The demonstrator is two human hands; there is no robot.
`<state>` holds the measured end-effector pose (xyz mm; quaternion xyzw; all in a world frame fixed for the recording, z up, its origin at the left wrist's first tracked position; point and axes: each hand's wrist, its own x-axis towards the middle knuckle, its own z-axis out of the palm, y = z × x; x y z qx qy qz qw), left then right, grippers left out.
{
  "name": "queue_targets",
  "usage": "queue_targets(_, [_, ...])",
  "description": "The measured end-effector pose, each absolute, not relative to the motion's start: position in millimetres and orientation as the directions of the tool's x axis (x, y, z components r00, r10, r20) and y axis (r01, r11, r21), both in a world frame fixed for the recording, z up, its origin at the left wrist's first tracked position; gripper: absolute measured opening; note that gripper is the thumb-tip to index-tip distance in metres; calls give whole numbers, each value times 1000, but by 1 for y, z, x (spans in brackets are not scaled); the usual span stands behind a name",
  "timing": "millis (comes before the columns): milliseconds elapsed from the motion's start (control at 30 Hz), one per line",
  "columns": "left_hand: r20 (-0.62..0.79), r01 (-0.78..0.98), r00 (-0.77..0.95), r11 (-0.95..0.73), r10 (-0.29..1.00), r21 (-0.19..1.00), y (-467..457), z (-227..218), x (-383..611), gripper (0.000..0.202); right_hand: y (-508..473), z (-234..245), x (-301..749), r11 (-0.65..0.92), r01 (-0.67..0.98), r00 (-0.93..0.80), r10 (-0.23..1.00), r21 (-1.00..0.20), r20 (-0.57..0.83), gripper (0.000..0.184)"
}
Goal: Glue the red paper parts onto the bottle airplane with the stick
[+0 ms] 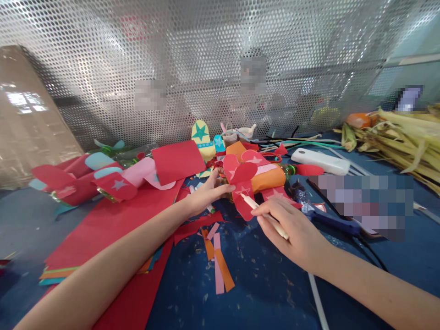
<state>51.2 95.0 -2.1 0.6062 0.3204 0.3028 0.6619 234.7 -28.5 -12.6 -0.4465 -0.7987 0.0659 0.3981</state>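
Observation:
A paper craft with red petal-shaped flaps bearing pale stars and an orange body (252, 176) lies on the blue table (261, 284). My left hand (206, 195) reaches to its left side, fingers pinched on the edge of a red flap. My right hand (292, 231) is closed round a thin white stick (263, 214). The stick's tip touches the lowest red flap.
Red paper sheets (113, 238) and finished red crafts (82, 181) lie at left. Orange and pink strips (218, 261) lie in front. A white oblong case (319, 161), a blue glue gun (326, 217) and dry husks (395, 137) lie at right. A perforated metal screen (206, 59) stands behind.

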Motion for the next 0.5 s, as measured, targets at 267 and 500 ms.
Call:
queue_targets(267, [-50, -8, 610, 69, 790, 998, 95, -4, 51, 63, -27, -13, 234, 614, 645, -307, 754, -456, 581, 12])
queue_targets(500, [-55, -7, 609, 75, 791, 997, 96, -3, 51, 62, -26, -15, 233, 610, 651, -308, 756, -452, 577, 11])
